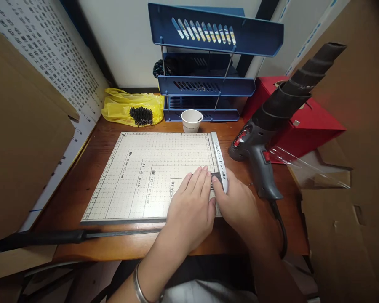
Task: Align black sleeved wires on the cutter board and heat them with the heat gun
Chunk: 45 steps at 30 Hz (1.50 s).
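A pale paper cutter (pixel 158 145) with printed grid lines and size marks lies in front of me. My left hand (pixel 191 202) rests flat on its right part, fingers stretched and side by side, over a row of thin black strips (pixel 217 175). Most of the strips are hidden beneath the hands. Against the cutter's grey-white side rail (pixel 219 153), my right hand (pixel 238 202) is closed, its thumb over the strips and its fingers on the rail's outer side, partly hidden. Along the front edge, the cutter's black-handled blade arm (pixel 123 233) lies lowered.
Behind the cutter stand a white paper cup (pixel 192 120), a yellow plastic bag (pixel 113 105) with a pile of short black pieces (pixel 141 116), and a blue tiered rack (pixel 205 86). To the right are a heat gun (pixel 262 139), a red box (pixel 322 122) and cardboard (pixel 334 235).
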Tool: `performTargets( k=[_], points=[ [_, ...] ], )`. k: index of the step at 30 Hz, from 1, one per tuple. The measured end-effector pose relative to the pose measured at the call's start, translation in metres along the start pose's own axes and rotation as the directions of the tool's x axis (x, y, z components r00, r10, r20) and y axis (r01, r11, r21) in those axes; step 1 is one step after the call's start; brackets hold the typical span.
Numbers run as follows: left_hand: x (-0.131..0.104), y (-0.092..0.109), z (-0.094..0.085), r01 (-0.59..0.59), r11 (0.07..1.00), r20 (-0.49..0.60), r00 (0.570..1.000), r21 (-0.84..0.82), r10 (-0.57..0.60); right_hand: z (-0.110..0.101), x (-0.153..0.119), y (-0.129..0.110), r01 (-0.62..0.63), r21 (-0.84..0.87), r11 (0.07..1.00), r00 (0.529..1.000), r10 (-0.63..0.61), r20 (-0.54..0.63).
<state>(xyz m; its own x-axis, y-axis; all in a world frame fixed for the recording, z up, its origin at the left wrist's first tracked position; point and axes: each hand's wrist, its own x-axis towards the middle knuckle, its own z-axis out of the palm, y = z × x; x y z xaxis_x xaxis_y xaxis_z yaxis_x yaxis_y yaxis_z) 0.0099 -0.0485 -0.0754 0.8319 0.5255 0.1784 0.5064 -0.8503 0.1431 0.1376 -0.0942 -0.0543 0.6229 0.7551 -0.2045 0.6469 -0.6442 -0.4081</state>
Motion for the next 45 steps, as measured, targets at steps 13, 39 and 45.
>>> performTargets(
  k=[13, 39, 45],
  points=[
    [0.002, -0.001, 0.0, -0.008, 1.0, 0.009, 1.0, -0.005, 0.008, 0.012, 0.001, 0.006, 0.058, 0.191, 0.98, 0.997, -0.047, -0.061],
    [0.0, -0.001, 0.005, 0.024, 0.998, -0.05, 0.998, -0.064, -0.027, 0.012, -0.002, 0.004, 0.075, 0.199, 0.977, 0.995, -0.062, -0.073],
    [0.0, 0.0, 0.007, 0.004, 1.0, -0.037, 0.999, -0.016, -0.004, 0.01, -0.001, 0.005, 0.049, 0.132, 0.99, 0.997, -0.042, -0.059]
  ],
)
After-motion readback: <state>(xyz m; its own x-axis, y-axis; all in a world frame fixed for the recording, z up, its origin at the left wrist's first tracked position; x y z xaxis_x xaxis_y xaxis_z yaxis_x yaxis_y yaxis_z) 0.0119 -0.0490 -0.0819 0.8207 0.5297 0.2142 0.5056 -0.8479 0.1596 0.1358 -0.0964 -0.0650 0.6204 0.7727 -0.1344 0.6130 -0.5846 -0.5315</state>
